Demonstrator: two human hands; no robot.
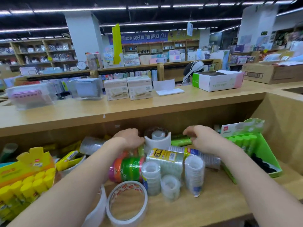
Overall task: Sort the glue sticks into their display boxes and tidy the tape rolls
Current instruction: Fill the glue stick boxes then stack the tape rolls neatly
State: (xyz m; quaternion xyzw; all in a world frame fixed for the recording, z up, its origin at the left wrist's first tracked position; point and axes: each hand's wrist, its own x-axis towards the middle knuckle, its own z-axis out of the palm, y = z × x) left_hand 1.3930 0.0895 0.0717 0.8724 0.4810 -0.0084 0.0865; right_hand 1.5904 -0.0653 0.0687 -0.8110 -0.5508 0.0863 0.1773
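Fingers first: on the left hand [129,139] they're bent down behind the back of the hand, so I honestly can't tell if they're pinching anything or just resting. That hand sits right up against the side of a white tape roll [157,142] standing at the back of the shelf [221,202], and on top of a stack of coloured tape rolls [129,167] lying on its side. The right hand [203,140] has its fingers [186,133] loosely curled, a bit blurry, and I see nothing in them; it hovers over a green wrapped pack [181,142] lying just beside the white roll. Further out on my right there's the green display box [268,154] with green glue sticks [242,141] standing in its back rows and dark open slots at the front. Over on the left is the yellow display box [24,167], with yellow glue sticks [32,181] packed upright in it. Between the two forearms the tape is a jumble: a clear pack with a yellow label [165,159], small clear tape rolls [150,176] standing near it, and a big tape roll [127,202] leaning at the shelf's front edge. Up above, the desk [147,110] carries two white boxes [127,89] side by side and a green and pink carton [218,81] well off to the right.
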